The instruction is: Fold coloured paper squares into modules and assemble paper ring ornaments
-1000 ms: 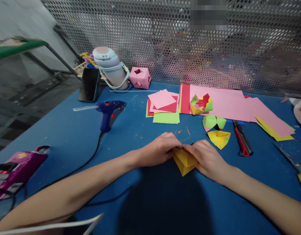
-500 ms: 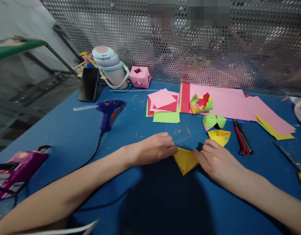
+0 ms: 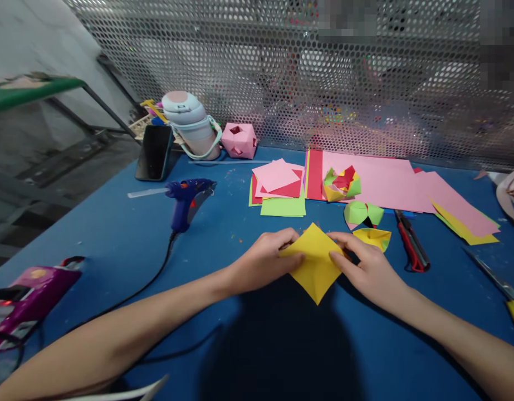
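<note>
A yellow square of paper is held up in a diamond position, with faint creases across it. My left hand pinches its left corner, thumb in front and fingers behind. At the right corner my right hand grips it the same way. Just beyond my right hand lies a folded yellow paper piece. Behind that are a green folded piece and a joined green, yellow and red paper form.
A blue hot glue gun lies at left, its cord trailing toward a purple power strip. Behind are a phone, a bottle, a pink paper polyhedron and stacked paper. A utility knife and scissors lie right.
The yellow paper, folded into a triangle before, is now opened out into a square and lifted. Both hands have turned, thumbs now showing on its front.
</note>
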A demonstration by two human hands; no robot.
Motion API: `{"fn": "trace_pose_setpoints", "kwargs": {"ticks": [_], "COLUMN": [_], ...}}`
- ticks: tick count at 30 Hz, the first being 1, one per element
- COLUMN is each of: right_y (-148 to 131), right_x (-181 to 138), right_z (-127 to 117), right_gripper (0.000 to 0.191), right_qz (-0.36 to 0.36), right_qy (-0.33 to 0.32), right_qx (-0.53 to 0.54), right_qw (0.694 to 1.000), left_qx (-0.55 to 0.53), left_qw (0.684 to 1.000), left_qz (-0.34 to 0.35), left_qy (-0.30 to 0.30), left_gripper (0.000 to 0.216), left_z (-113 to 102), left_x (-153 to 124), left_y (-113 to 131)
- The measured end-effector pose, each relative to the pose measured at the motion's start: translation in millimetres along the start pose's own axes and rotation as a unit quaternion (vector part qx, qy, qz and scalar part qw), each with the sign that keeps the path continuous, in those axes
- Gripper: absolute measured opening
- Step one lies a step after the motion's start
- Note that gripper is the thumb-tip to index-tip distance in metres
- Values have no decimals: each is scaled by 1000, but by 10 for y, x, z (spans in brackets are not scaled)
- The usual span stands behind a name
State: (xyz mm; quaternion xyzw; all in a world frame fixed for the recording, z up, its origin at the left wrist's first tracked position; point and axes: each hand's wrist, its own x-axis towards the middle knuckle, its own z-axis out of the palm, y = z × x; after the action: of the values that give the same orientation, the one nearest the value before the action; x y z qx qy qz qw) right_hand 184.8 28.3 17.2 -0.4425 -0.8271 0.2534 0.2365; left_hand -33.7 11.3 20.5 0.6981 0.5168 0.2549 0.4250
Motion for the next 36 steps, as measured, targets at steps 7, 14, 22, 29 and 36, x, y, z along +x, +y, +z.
{"fn": "trace_pose_setpoints", "kwargs": {"ticks": [7,14,22,29,36], "right_y": [-4,42,19,0,40], "right_x": [-29,-65,-8,15,36], "right_z": [54,116,90,127,189], "right_gripper": [26,27,30,29,26], "right_qz": [1,-76,16,117,142], "right_qy": [64,58,58,60,63], "right_qx": [6,0,84,212,303], "right_qw": [998,995,995,968,940], "left_qx": [-206,-46,-156,-183,-242], "left_qw": [976,995,987,982,962], "left_qz": [-51,-67,-40,-34,-73], "left_qy": [-42,64,29,29,106], "left_gripper": [22,13,18,28,37], "left_z": [138,159,185,225,258], "left_x": [-23,2,-21,-43,15], "left_y": [38,-2,33,47,88]}}
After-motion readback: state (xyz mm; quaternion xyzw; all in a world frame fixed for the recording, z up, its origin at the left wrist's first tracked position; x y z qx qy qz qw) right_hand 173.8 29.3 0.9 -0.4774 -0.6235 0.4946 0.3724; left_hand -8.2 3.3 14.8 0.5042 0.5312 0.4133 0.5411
